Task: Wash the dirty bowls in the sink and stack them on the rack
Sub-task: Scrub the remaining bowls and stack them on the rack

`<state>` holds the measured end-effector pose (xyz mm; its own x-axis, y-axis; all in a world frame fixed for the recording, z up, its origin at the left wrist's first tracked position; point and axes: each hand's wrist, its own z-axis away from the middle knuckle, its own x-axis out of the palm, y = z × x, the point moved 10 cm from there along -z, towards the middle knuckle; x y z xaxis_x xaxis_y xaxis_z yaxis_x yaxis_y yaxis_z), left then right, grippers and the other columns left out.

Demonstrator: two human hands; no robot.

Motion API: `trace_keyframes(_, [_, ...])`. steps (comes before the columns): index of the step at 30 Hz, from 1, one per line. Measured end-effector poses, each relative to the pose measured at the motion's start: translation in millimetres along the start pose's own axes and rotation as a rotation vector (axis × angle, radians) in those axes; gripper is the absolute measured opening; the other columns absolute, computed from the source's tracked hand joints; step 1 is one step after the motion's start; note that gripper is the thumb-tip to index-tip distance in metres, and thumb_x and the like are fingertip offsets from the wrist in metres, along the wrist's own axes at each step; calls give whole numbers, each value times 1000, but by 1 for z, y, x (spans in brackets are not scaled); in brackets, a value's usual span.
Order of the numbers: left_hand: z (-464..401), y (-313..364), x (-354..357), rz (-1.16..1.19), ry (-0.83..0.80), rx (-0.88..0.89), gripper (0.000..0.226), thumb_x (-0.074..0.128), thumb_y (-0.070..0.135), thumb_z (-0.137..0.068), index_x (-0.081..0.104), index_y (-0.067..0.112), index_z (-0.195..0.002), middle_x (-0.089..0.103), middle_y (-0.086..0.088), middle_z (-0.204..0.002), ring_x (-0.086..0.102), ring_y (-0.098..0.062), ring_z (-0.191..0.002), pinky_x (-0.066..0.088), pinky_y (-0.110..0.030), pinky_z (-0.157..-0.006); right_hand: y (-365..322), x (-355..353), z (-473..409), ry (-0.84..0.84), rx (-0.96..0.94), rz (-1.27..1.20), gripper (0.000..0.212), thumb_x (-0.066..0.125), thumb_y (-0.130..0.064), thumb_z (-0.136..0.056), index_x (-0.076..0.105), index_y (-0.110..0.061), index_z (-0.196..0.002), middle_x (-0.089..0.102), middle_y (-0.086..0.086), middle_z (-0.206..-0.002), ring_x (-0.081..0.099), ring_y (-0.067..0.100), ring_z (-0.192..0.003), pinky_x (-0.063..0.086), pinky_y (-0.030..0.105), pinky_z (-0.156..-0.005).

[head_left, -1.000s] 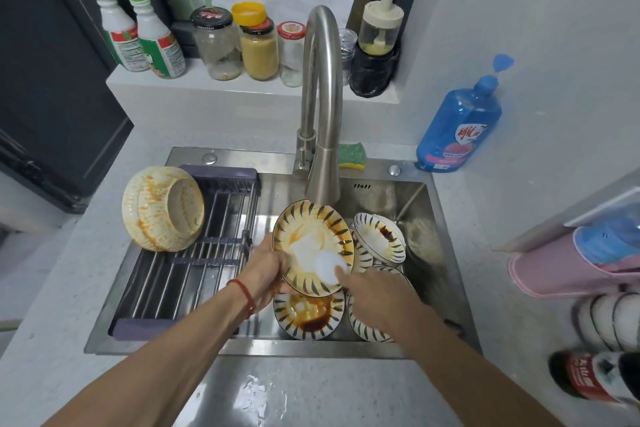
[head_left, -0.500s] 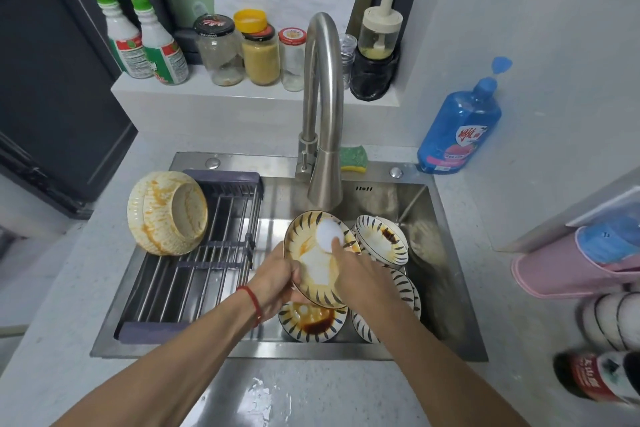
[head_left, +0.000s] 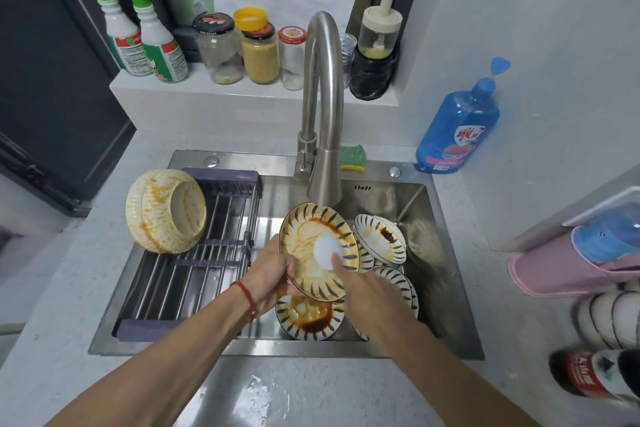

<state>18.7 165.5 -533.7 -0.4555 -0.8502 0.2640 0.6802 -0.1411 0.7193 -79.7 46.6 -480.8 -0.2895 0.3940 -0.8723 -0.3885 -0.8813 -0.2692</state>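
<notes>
My left hand (head_left: 268,277) grips the left rim of a striped bowl (head_left: 308,243), tilted under the faucet (head_left: 322,107) and smeared with orange sauce. My right hand (head_left: 360,295) presses a white round sponge (head_left: 325,248) against the bowl's inside. Below it in the sink (head_left: 446,288) lie more dirty striped bowls, one with dark sauce (head_left: 310,317), another tilted at the right (head_left: 381,237). A stained cream bowl stack (head_left: 166,215) lies on its side on the rack (head_left: 194,270).
A green-yellow sponge (head_left: 353,158) sits behind the faucet. A blue soap bottle (head_left: 457,128) stands right of the sink. Jars and spray bottles (head_left: 138,42) line the ledge. Pink holder (head_left: 571,263) and bowls sit at the right edge.
My right hand has slid the white sponge from the bowl's upper part down toward its lower right. The bowl stays tilted in my left hand.
</notes>
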Motion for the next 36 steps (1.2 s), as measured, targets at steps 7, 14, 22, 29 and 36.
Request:
trace_keyframes(7, [3,5,-1,-8,3,20,81,34,-26,-75,43,17,-143,59,-20,-130,72,-28,-84,61,-43,-58,-3,14,6,-61,3,-51,75,50,-11,-104,10,-31,-164,64,6,-107,56,18,-85,46,31,-73])
trace_keyframes(14, [3,20,1,-45,2,46,76,32,-28,-75,44,15,-137,60,-19,-125,67,-31,-95,61,-46,-60,-5,24,12,-126,-7,19,76,50,-10,-103,10,-29,-164,61,7,-108,59,22,-93,50,36,-78])
trace_keyframes(22, [6,9,1,-17,-20,16,78,33,-27,-77,45,14,-141,60,-18,-131,66,-36,-107,60,-64,-76,2,33,13,-133,2,62,75,52,-16,-103,10,-29,-164,60,6,-109,53,19,-89,45,35,-78])
trace_keyframes(29, [12,-4,26,24,-138,-37,86,34,-26,-73,45,19,-146,60,-23,-134,72,-45,-105,61,-66,-73,17,-16,-21,94,132,-3,77,46,-5,-98,12,-26,-164,56,1,-85,49,16,-69,33,27,-54])
trace_keyframes(36, [20,5,30,124,-231,-52,81,28,-26,-77,46,15,-145,62,-26,-133,72,-48,-104,62,-65,-67,17,-26,-20,124,96,62,83,44,-2,-95,9,-32,-163,53,0,-75,49,15,-63,30,29,-51])
